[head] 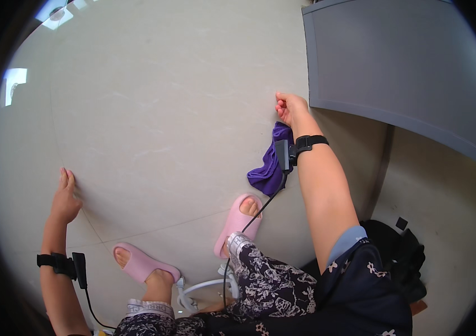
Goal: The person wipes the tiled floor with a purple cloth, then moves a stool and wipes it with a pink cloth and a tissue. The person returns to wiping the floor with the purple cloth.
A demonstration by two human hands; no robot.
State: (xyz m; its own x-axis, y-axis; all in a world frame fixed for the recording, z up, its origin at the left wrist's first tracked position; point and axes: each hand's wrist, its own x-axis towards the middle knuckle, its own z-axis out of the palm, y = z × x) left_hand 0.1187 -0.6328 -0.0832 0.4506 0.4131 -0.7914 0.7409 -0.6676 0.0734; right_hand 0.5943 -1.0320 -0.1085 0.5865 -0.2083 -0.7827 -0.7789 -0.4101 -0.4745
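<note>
On the left, my left hand (66, 196) is over the pale tiled floor (170, 105), two fingers stretched forward and nothing visible in it. My right hand (290, 106) is near the corner of a grey panel, its fingers curled in and no object seen between them. A crumpled purple cloth (263, 174) lies on the floor just below that hand, partly hidden by my right wrist and the device strapped there. Whether the wrist touches the cloth cannot be told. Each forearm carries a black strap with a small wired device, one on the left (79, 270) and one on the right (283, 156).
The grey panel (393, 54) of a furniture piece fills the upper right. My feet wear pink slippers (147, 264) at the front. White curved tubing (208, 285) shows between my legs. A black cable (259, 216) runs down from the right wrist. Black items (405, 256) lie behind my right arm.
</note>
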